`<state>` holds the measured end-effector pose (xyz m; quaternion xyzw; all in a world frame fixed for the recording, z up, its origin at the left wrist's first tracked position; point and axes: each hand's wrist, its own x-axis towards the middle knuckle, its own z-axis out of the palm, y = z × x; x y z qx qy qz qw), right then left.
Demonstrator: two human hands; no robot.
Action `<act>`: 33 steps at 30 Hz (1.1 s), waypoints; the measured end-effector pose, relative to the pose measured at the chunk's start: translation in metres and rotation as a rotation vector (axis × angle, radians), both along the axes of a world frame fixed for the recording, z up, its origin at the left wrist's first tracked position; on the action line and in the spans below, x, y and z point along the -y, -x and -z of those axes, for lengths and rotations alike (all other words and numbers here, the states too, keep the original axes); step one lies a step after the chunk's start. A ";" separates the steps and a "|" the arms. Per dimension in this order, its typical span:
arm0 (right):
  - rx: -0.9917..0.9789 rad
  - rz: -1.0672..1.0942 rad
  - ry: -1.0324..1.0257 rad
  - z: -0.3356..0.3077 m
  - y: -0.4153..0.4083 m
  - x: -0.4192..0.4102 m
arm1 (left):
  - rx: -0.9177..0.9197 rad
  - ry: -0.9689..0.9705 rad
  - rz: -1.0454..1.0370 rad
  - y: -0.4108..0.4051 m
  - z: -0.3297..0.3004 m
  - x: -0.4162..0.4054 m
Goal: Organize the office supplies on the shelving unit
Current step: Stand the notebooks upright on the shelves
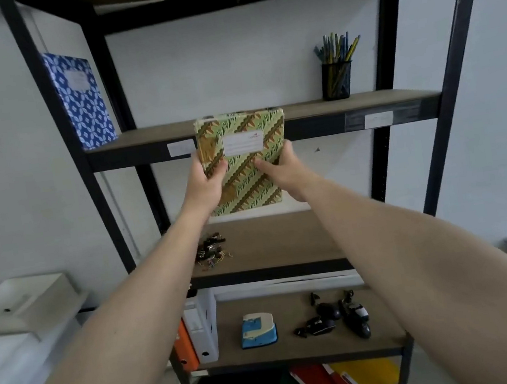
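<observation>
a single wide-angle head view looks straight ahead and slightly down at the shelving unit [256, 127] from close range, both forearms reaching away from it into the frame's middle, lower shelves near the bottom edge.

Two bare forearms reach in from the lower corners, with no sleeve, cuff, watch or bracelet on the stretch in view. The left hand [204, 183] and right hand [281, 168] wear no gloves; rings seem absent too, though the fingers are small and blurred.
</observation>
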<state>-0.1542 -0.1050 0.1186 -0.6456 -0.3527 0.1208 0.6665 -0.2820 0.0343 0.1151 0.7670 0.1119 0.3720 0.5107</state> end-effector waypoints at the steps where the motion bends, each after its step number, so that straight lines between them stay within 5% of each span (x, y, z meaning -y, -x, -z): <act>1: 0.005 -0.005 -0.031 -0.014 0.002 -0.004 | 0.033 -0.010 -0.008 0.003 -0.015 -0.002; 16: 0.225 0.001 -0.310 -0.166 -0.039 -0.158 | 0.329 -0.188 -0.321 -0.025 -0.169 -0.102; 23: 0.114 0.016 -0.263 -0.162 -0.054 -0.271 | 0.290 -0.185 -0.441 -0.041 -0.166 -0.191; 33: -0.038 -0.260 -0.157 -0.147 -0.058 -0.371 | 0.210 -0.227 -0.691 -0.035 -0.142 -0.248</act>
